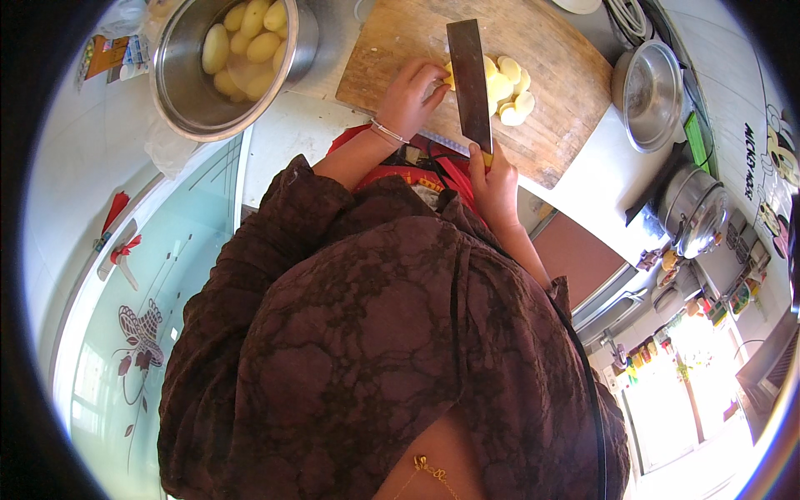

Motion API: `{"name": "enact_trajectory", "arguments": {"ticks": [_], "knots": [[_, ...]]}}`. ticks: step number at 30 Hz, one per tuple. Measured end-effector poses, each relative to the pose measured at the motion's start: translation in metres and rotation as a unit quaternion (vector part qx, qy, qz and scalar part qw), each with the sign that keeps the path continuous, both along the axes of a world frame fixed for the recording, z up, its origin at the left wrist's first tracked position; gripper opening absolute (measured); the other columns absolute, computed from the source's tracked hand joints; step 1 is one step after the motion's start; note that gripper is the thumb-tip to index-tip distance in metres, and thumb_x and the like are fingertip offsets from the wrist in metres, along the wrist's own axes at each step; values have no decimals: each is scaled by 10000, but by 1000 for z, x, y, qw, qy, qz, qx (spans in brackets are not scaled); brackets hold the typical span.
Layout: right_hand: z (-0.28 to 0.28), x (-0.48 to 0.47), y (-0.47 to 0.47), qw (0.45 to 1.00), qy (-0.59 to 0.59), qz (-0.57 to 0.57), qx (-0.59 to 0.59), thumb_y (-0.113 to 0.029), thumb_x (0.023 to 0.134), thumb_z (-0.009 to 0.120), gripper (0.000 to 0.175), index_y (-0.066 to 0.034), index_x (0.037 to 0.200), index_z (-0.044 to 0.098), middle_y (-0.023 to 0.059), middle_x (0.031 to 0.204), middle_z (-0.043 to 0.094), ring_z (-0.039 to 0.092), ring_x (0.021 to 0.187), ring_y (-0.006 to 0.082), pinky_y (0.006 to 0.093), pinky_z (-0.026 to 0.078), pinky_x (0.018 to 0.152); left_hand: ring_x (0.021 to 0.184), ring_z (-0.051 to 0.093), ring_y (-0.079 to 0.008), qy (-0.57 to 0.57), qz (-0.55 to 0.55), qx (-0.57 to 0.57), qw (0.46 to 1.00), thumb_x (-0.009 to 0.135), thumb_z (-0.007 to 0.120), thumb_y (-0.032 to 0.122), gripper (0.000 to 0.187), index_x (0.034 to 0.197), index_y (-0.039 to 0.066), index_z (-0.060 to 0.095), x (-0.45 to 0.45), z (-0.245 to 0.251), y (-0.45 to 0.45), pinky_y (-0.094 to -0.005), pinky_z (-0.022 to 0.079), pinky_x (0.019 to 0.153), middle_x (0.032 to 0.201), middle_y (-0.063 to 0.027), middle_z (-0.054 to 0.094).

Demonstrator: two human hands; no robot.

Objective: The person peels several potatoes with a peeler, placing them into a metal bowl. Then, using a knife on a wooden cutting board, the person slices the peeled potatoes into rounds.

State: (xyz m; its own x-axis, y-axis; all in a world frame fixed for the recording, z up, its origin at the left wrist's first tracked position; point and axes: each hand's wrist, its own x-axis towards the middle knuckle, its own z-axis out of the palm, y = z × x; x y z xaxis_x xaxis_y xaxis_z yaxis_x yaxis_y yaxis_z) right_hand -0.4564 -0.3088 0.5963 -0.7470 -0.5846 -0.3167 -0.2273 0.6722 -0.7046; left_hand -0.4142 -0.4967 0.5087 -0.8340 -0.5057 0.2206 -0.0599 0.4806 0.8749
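Observation:
My right hand grips the handle of a cleaver, whose broad dark blade points away from me over a wooden cutting board. Just left of the blade, my left hand has its curled fingertips on a piece of peeled potato, which the blade partly covers. Several round potato slices lie overlapping in a loose pile on the board, right of the blade. Where the cutting edge meets the potato is hidden.
A deep metal pot of whole peeled potatoes stands at the far left. Right of the board are a metal basin, a green object and a steel pot with a glass lid. A coiled white cable lies at the back right.

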Motion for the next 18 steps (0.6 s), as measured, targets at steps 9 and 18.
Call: {"name": "enact_trajectory", "arguments": {"ticks": [9,18], "knots": [[3,-5,-11,1000,10,10,19,-195,974,567,232,6,1089,584,249,701,630,651,659,426,470,497,577,888,667,-271,-7,5,-7,1000,826,726,29,196,1006,19,649,0,-3,1,-336,544,775,997,-128,625],[-9,-9,-28,1000,19,8,19,-215,970,571,280,8,1138,564,269,700,625,637,674,461,513,489,582,900,651,-300,15,12,-9,1000,809,730,19,189,974,20,640,-2,3,2,-366,529,770,983,-128,635]]}}
